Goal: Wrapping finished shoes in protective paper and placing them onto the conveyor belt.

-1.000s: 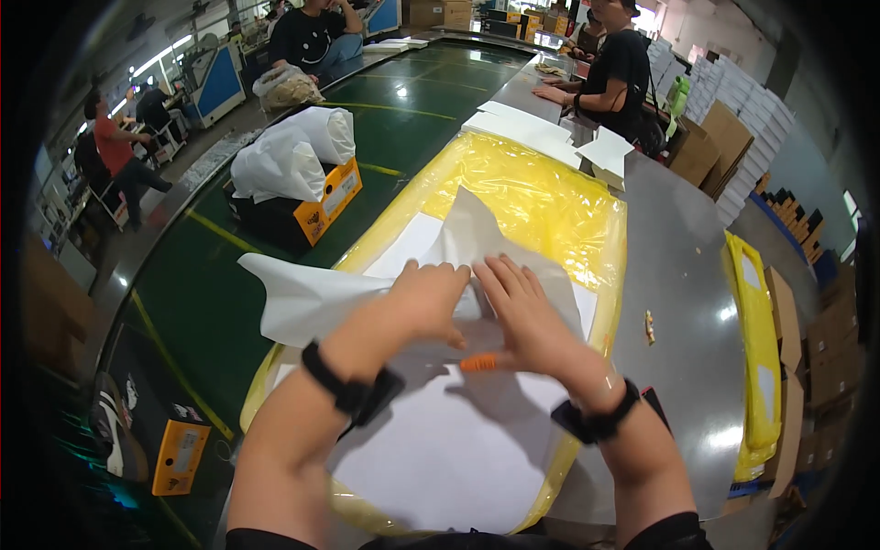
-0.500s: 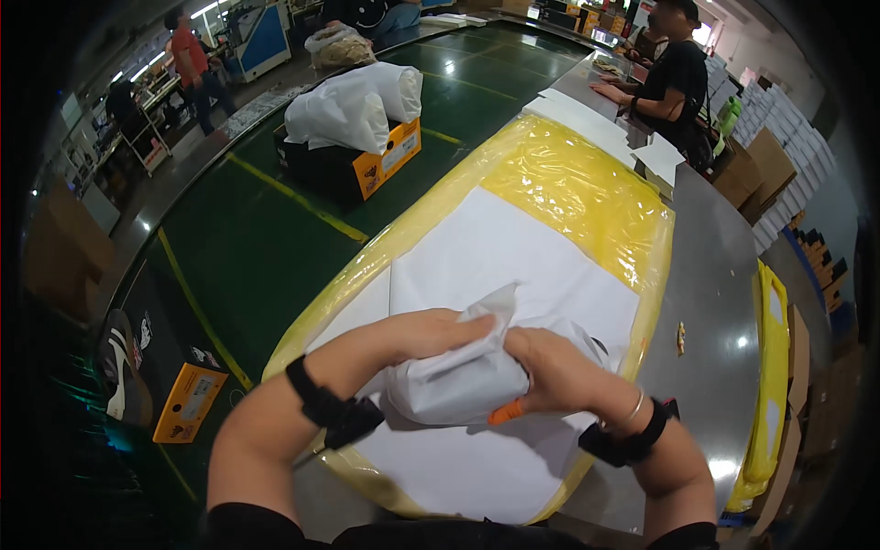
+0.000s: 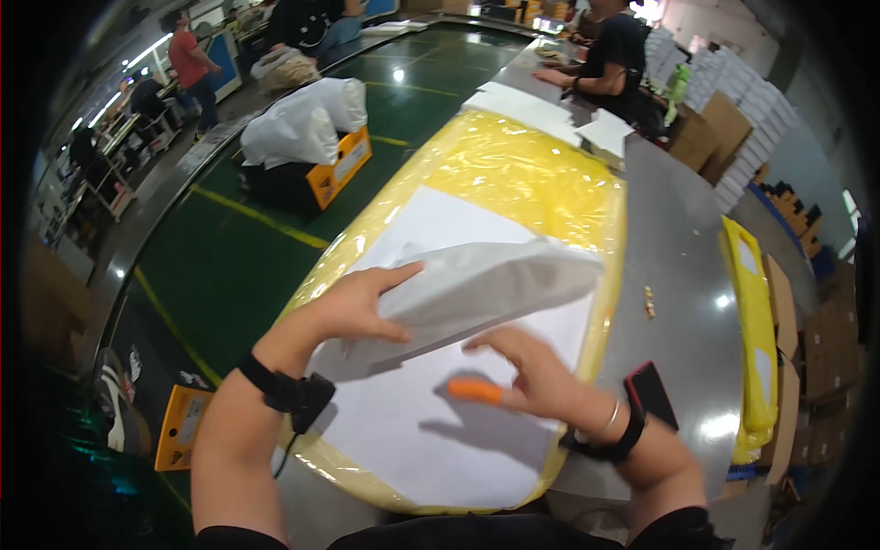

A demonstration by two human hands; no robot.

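Unfolding white paper sheet [image 3: 477,284] that was bunched a moment ago | left hand [image 3: 353,307] grips its edge, lifting | right hand [image 3: 532,376] pinches orange marker [image 3: 475,390], fingers spread flat | sheet opening over yellow plastic-wrapped desk [image 3: 541,174].

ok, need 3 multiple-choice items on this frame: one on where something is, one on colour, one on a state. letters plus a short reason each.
1. Where does the dark phone lie?
A. on the grey table right of the right hand
B. on the green floor
C. on top of the folded sheet

2. What colour is the small piece on the right hand?
A. blue
B. orange
C. black

3. How is the white sheet under the left hand?
A. rolled into a tube
B. torn in two
C. folded over and partly lifted

Answers: 1 A, it rests on the table beside the right wrist. 2 B, the orange piece sits at the fingers. 3 C, the upper layer arches above the flat paper.
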